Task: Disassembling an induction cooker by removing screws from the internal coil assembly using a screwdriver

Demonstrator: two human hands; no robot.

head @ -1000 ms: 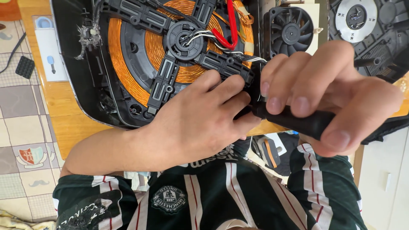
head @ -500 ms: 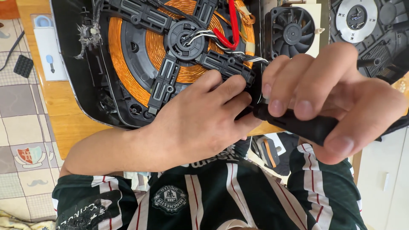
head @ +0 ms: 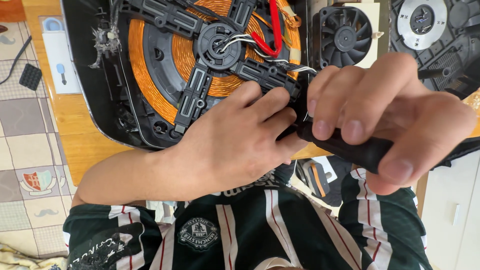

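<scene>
An opened induction cooker lies on the wooden table, showing its copper coil under a black cross-shaped frame. My left hand rests on the cooker's near edge, with its fingers curled against the frame arm and the tool's front end. My right hand is wrapped around a black screwdriver handle, close to the camera. The tool's tip is hidden behind my fingers. A red wire and thin white wires run from the coil's hub.
A black cooling fan sits right of the coil. Another opened black housing lies at the top right. A white card and a small black pad lie at the left. Patterned floor tiles show beside the table.
My right hand with the screwdriver handle has shifted very slightly. My left hand has stayed where it was on the cooker's edge.
</scene>
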